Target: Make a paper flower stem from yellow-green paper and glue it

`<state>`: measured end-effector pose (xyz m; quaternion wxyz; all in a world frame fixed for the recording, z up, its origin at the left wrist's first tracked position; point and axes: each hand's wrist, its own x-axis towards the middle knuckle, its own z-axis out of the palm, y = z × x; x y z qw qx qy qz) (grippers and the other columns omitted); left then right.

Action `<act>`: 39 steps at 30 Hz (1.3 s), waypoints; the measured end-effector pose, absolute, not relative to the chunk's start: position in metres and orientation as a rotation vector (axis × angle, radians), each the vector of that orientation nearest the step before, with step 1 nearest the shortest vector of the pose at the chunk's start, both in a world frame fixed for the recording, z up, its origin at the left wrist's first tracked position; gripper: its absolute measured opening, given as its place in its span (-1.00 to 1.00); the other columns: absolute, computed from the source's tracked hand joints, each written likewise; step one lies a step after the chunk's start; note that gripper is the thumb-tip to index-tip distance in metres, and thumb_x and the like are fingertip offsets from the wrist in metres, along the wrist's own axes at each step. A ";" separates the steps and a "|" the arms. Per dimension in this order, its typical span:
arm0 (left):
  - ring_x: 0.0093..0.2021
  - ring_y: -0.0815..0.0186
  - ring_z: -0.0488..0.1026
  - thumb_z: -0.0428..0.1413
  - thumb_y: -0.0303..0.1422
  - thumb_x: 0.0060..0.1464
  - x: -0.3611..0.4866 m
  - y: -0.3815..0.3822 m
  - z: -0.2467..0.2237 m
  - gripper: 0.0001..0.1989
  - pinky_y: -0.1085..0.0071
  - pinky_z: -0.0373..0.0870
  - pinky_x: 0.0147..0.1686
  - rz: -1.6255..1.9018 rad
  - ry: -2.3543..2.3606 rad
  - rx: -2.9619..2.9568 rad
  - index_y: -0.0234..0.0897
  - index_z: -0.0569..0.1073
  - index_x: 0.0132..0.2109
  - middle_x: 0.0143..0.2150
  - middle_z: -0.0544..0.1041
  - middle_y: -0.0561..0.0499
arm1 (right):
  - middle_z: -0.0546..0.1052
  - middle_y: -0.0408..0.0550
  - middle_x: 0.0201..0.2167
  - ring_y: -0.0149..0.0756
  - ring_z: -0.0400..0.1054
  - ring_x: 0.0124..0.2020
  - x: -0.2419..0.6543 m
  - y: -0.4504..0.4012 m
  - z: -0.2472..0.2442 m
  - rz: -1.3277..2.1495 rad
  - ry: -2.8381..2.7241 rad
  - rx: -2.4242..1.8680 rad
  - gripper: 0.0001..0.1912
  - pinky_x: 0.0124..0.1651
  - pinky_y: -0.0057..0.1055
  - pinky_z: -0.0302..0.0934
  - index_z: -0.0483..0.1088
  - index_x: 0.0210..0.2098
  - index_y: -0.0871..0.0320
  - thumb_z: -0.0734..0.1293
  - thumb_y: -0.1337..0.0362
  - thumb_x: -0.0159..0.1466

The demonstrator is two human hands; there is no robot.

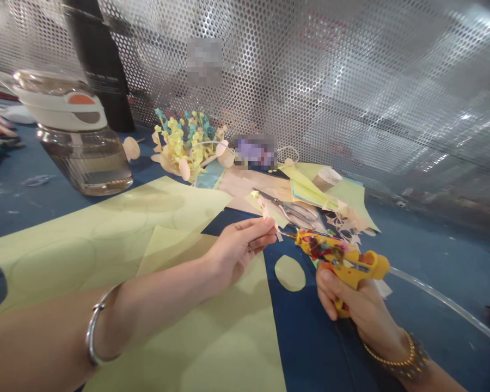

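My left hand (pixel 239 247) is closed in a pinch on a small pale paper strip (pixel 265 204) with a little yellow star at its top end. My right hand (pixel 357 305) is wrapped round the handle of a yellow glue gun (pixel 353 267), smeared with coloured residue. The gun's nozzle points left and meets the paper near my left fingertips; whether they touch, I cannot tell. Just below the nozzle lies a pale yellow paper oval (pixel 291 273). Behind my left fingers, scissors (pixel 296 214) rest on paper.
Large yellow-green paper sheets (pixel 196 321) spread under my left arm. A water bottle (pixel 84 147) stands at the left. Further back are a cluster of yellow and blue paper stars (pixel 188 136) and a perforated metal screen (pixel 261 71). A clear glue stick (pixel 445 305) trails from the gun.
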<state>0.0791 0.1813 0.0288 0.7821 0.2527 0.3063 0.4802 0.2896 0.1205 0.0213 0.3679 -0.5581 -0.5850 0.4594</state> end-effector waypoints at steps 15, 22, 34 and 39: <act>-0.45 0.44 0.37 0.29 -0.33 -0.11 0.079 0.180 0.030 -0.87 0.47 0.31 -0.23 1.042 0.654 0.574 -0.28 0.52 -0.48 -0.47 0.48 0.06 | 0.20 -0.19 -0.79 -0.47 0.07 -0.71 0.290 0.121 0.021 1.175 -1.500 -1.441 -0.48 -0.58 -0.41 -0.13 0.17 -0.72 0.16 0.28 -0.01 0.23; -0.45 0.45 0.38 0.28 -0.34 -0.09 0.079 0.183 0.027 -0.88 0.47 0.30 -0.21 1.023 0.663 0.563 -0.29 0.52 -0.45 -0.46 0.48 0.06 | 0.22 -0.18 -0.78 -0.47 0.09 -0.70 0.295 0.122 0.018 1.202 -1.527 -1.423 -0.48 -0.58 -0.42 -0.11 0.18 -0.71 0.17 0.26 0.01 0.25; -0.46 0.47 0.35 0.27 -0.35 -0.07 0.079 0.181 0.028 -0.88 0.50 0.28 -0.25 1.016 0.645 0.569 -0.30 0.52 -0.46 -0.48 0.46 0.08 | 0.22 -0.19 -0.81 -0.49 0.06 -0.72 0.292 0.122 0.019 1.173 -1.480 -1.431 -0.47 -0.60 -0.42 -0.15 0.18 -0.72 0.17 0.28 -0.02 0.22; -0.49 0.48 0.31 0.27 -0.33 -0.07 0.078 0.181 0.029 -0.85 0.50 0.26 -0.27 1.022 0.631 0.582 -0.30 0.50 -0.49 -0.52 0.43 0.10 | 0.22 -0.19 -0.80 -0.48 0.06 -0.71 0.290 0.121 0.023 1.171 -1.470 -1.459 -0.49 -0.58 -0.42 -0.12 0.19 -0.70 0.16 0.29 -0.03 0.21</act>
